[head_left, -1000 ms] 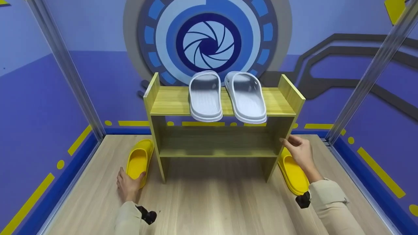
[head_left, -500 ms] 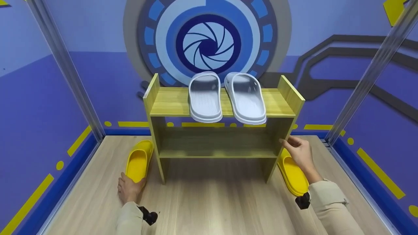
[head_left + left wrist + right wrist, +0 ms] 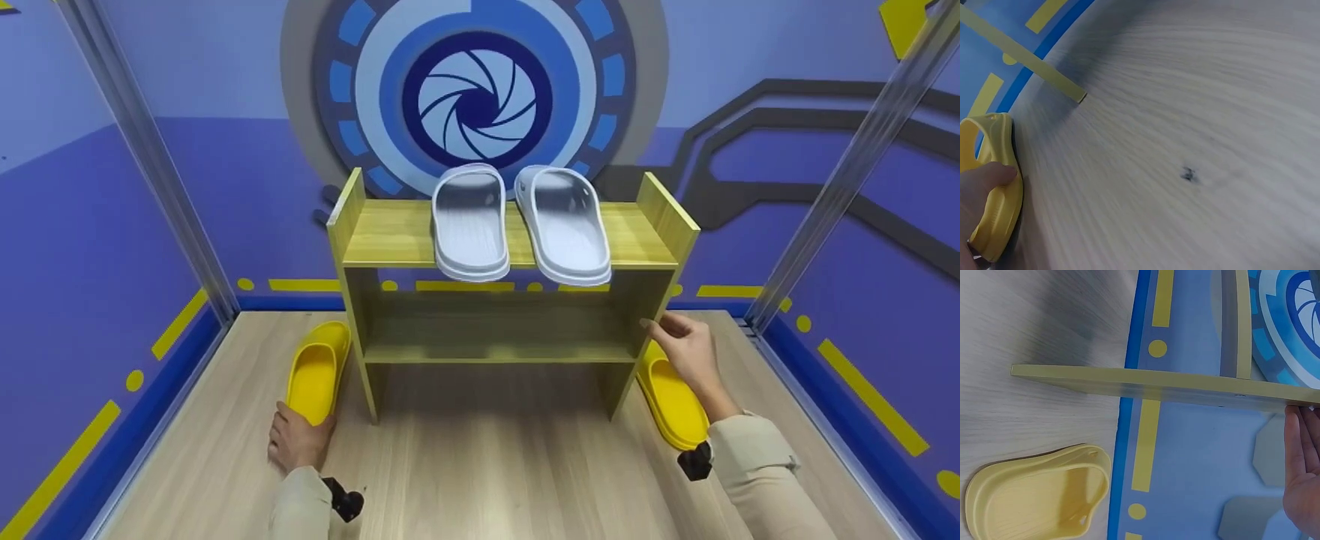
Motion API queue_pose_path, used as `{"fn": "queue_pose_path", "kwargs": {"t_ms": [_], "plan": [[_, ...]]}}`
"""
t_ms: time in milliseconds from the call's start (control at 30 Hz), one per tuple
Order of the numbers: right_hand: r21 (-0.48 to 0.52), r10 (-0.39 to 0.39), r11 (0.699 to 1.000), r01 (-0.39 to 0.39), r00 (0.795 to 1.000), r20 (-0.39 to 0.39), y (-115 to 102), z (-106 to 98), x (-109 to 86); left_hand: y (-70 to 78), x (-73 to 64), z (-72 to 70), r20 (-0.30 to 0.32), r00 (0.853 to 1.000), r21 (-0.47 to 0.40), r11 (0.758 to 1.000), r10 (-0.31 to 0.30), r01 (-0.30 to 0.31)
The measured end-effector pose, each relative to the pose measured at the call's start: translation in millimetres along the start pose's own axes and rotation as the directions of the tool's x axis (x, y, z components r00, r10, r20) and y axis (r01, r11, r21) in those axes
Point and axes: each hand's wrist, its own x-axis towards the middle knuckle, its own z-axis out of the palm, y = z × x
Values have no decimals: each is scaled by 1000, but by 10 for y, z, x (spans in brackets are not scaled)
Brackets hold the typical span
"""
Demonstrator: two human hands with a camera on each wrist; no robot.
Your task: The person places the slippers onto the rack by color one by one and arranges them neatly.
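Note:
In the head view, a yellow clog (image 3: 313, 375) lies left of a small wooden shoe rack (image 3: 480, 326). My left hand (image 3: 298, 441) holds its heel end, the thumb on the inner side, as the left wrist view also shows on the clog (image 3: 1005, 194). My right hand (image 3: 688, 358) holds the rack's right side panel (image 3: 636, 352) at its front edge; in the right wrist view the hand (image 3: 1302, 472) meets the panel's outer face. Below that hand lies the other yellow clog (image 3: 675, 401). Two light grey clogs (image 3: 471, 225) stand on the rack's top shelf.
The rack's middle shelf (image 3: 495, 352) spans between the side panels. A wood-grain tabletop (image 3: 487, 480) carries everything, bounded by printed blue walls (image 3: 97, 247) and metal corner posts (image 3: 161, 165).
My left hand's fingers have drawn in from loosely flanking the left yellow clog to gripping its heel end. My right hand, the rack and the grey clogs look unmoved.

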Motion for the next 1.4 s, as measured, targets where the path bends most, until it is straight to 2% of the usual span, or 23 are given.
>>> {"fn": "queue_pose_path", "kwargs": {"t_ms": [433, 667, 1000, 1167, 1300, 1400], "plan": [[-5, -2, 1000, 2, 1000, -1, 1, -1, 3, 2, -3, 6, -43, 999, 47, 999, 21, -19], [0, -6, 1000, 6, 1000, -9, 0, 5, 8, 10, 22, -22, -96, 992, -22, 996, 79, -82], [9, 3, 1000, -3, 1000, -15, 9, 16, 12, 7, 74, -84, -116, 991, -93, 993, 67, -78], [8, 14, 1000, -14, 1000, -8, 6, 22, 10, -2, 110, -202, -86, 994, -109, 991, 74, -83], [3, 14, 1000, -14, 1000, -4, 6, 20, 9, 4, 159, -375, -41, 996, -107, 991, 73, -77], [-1, 8, 1000, -8, 1000, -8, 6, 14, 10, 2, 187, -533, -14, 994, -95, 989, 109, -110]]}}
